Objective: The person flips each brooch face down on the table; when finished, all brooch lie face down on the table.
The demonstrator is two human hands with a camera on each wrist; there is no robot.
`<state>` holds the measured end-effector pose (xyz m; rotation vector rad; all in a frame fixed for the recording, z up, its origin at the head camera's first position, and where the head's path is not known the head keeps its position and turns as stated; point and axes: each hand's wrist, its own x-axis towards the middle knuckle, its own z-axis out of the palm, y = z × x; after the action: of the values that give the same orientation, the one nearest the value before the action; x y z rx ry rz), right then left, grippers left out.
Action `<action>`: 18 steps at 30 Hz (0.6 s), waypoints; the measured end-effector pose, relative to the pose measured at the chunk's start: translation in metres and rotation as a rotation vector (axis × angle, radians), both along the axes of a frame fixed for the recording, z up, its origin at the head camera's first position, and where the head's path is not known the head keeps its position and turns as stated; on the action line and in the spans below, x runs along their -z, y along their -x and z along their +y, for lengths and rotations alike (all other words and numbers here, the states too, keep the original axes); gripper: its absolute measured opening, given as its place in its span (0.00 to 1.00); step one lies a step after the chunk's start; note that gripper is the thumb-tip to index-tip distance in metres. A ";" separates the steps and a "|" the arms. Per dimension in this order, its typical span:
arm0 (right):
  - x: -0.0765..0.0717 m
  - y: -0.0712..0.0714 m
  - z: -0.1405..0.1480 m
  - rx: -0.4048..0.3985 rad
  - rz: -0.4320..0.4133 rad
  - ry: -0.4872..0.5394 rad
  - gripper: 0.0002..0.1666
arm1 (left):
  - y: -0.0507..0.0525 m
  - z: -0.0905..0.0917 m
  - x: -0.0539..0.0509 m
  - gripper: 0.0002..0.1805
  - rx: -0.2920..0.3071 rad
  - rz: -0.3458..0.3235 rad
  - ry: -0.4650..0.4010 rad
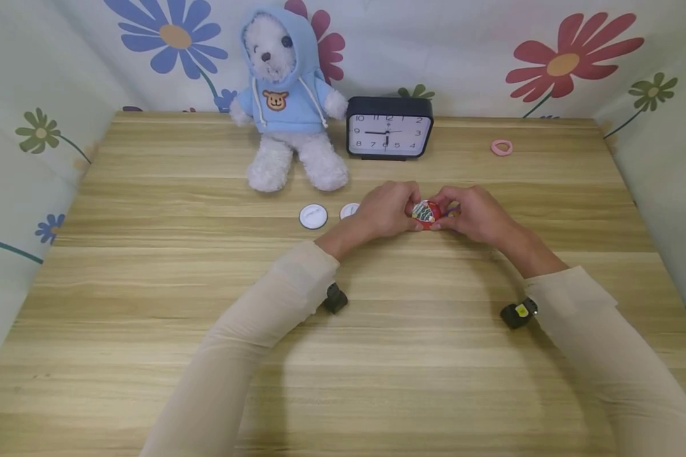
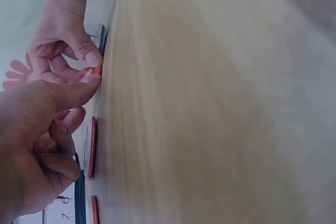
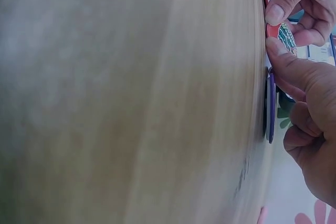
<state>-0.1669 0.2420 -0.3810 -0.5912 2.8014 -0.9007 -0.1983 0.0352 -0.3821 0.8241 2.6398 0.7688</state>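
Both hands meet above the table, just in front of the clock. A round red badge (image 1: 425,214) with a green tree picture is tilted up between them. The left hand (image 1: 387,209) pinches its left side between thumb and fingers. On the opposite side, the right hand (image 1: 477,212) pinches the badge in the same way. To the left lie two round badges with white faces up: one in full view (image 1: 313,216), the other (image 1: 349,210) partly covered by the left hand. A purple-edged disc (image 3: 271,108) lies close by the right hand, mostly hidden in the head view.
A plush toy (image 1: 288,114) in a blue hoodie sits at the back of the wooden table (image 1: 411,355). Beside it stands a black square clock (image 1: 390,128). A pink ring-shaped item (image 1: 501,148) lies at the back right. Flower-printed cloth (image 1: 463,57) surrounds the table.
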 end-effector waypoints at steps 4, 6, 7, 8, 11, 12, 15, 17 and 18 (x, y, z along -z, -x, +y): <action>0.001 0.000 0.001 0.003 0.016 0.008 0.17 | 0.000 0.000 0.000 0.21 0.001 0.001 0.001; 0.002 0.000 0.001 0.009 0.017 0.010 0.17 | 0.001 0.000 0.000 0.20 -0.002 0.003 0.000; 0.002 0.001 0.001 0.006 0.024 0.011 0.16 | 0.001 0.000 0.000 0.17 -0.004 0.007 -0.002; 0.003 0.001 0.001 0.000 0.031 0.007 0.14 | 0.000 0.001 0.000 0.15 -0.001 0.014 -0.001; 0.004 0.003 0.002 -0.041 0.085 -0.019 0.07 | -0.001 0.001 0.000 0.07 0.034 0.046 0.007; 0.004 0.003 0.002 -0.057 0.107 -0.029 0.05 | -0.001 0.002 0.000 0.05 0.048 0.059 0.011; 0.005 0.004 0.002 -0.086 0.147 -0.046 0.03 | -0.003 0.003 0.001 0.05 0.082 0.076 0.018; 0.005 0.004 0.001 -0.087 0.151 -0.047 0.03 | -0.003 0.003 0.001 0.06 0.082 0.071 0.014; 0.005 0.004 0.001 -0.088 0.151 -0.048 0.03 | -0.003 0.003 0.001 0.05 0.080 0.066 0.014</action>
<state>-0.1711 0.2431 -0.3862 -0.8002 2.8936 -0.8010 -0.1948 0.0377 -0.3835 0.9607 2.6483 0.7140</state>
